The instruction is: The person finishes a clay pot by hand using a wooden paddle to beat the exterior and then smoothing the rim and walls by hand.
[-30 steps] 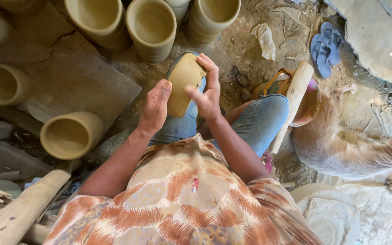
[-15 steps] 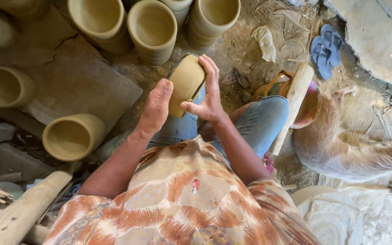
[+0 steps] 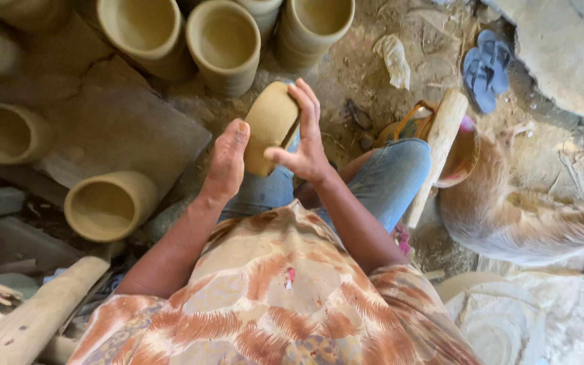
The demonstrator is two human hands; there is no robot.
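Head view, looking down at the lap. Entries run largest to smallest, each placed from the grip.

Flat stone slab (image 3: 113, 132): grey, cracked, on the ground left of the grip. A clay cylinder (image 3: 109, 203) lies on its side at the slab's near edge, mouth open toward the camera.

Tan animal (image 3: 522, 216): lying on the ground well to the right of the grip, beyond the right knee.

Upright clay cylinders: one (image 3: 223, 44) just beyond the grip, one (image 3: 144, 30) beyond and left, one (image 3: 312, 23) beyond and right. All pale yellow-brown, hollow, mouths up.

Wooden post (image 3: 437, 152): pale, round, slanting just right of the grip beside the denim-covered leg.

Clay slab (image 3: 270, 125): tan, thick, curved, held above the knees between both hands, tilted with its upper end away from the body.

Left hand (image 3: 226, 162): fingers straight and together, flat against the slab's left face; pressing, not wrapped round it.

Right hand (image 3: 305, 138): fingers spread and laid over the slab's right edge, thumb pointing left beneath it; clasping the slab.

Blue sandals (image 3: 484, 67): pair, far right and beyond the grip, on dirt.

Crumpled pale scrap (image 3: 393, 57): beyond and right of the grip; no marking discernible.
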